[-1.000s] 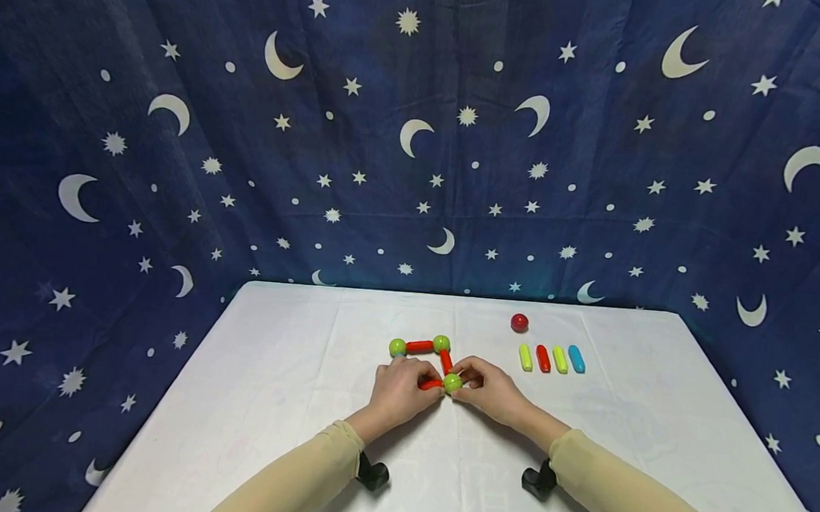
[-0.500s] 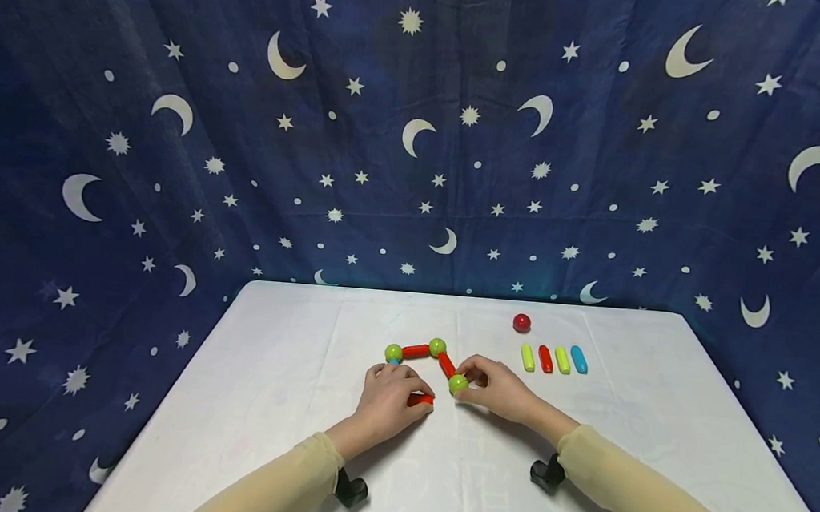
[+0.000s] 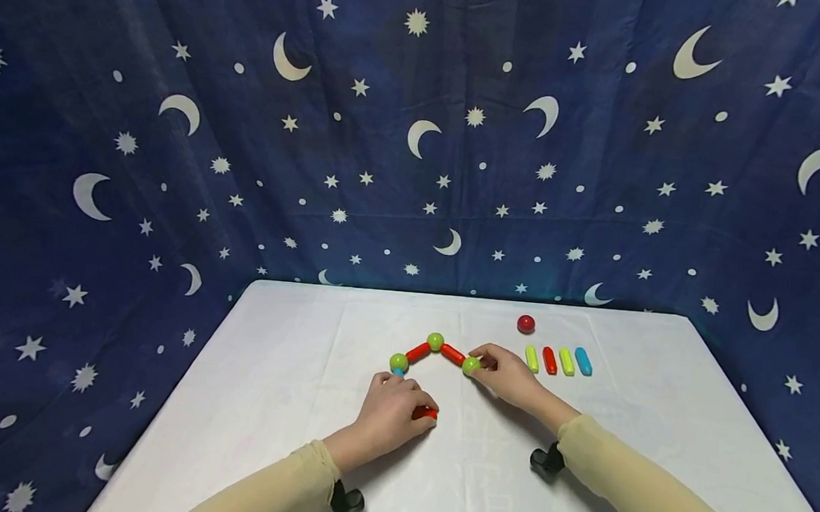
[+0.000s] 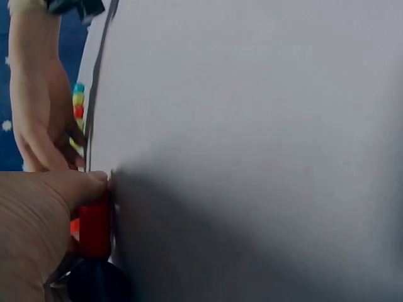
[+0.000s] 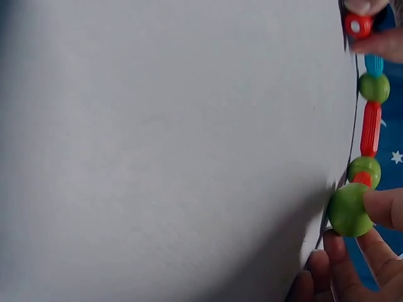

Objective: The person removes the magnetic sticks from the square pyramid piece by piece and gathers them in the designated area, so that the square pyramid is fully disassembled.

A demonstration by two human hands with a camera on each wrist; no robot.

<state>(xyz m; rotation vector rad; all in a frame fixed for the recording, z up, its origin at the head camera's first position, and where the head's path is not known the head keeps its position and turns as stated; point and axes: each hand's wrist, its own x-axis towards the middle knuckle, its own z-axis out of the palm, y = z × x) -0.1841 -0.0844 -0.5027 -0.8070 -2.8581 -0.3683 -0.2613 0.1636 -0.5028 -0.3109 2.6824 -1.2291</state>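
Green end ball shifted farther back on white table, pinched between thumb and fingers of right hand. Nearest red rod gripped by left hand's curled fingers, apart from ball.

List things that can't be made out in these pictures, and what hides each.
- Head view: the near end of the blue rod, hidden by the left hand.
- Head view: part of the held red rod, covered by that hand.
- Left wrist view: what the dark round thing is; too dark, cut off by the bottom edge.
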